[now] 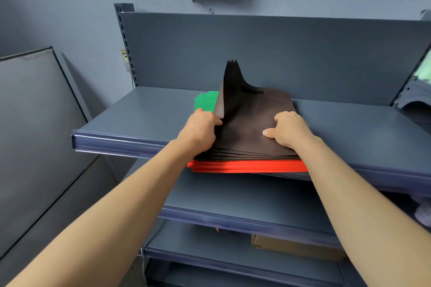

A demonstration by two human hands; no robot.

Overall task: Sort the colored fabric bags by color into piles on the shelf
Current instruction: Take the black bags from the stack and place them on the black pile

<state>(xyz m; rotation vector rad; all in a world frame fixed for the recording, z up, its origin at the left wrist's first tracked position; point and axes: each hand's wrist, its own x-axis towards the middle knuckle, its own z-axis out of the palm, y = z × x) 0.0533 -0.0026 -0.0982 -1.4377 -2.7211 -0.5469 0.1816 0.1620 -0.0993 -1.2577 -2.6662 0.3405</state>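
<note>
Person at shelf (pixel 130 121), one mixed stack still unsorted, peeling off the brown bags.

Stack sits mid-shelf at the front edge: brown bags (pixel 251 123) on top, green bags (pixel 205 100) poking out at the back left, red bags (pixel 247 166) at the bottom overhanging the lip. Step looks like separating the top brown layer; no separate piles yet. Left hand (pixel 199 131) pinches the left edge of the upper brown bags, fingers curled tight, corner lifted and standing up. Right hand (pixel 288 129) lies loosely spread, pressing the stack flat, holding nothing. Next move likely needs lifting the browns clear and setting them on bare shelf beside, without dragging the greens.
</note>
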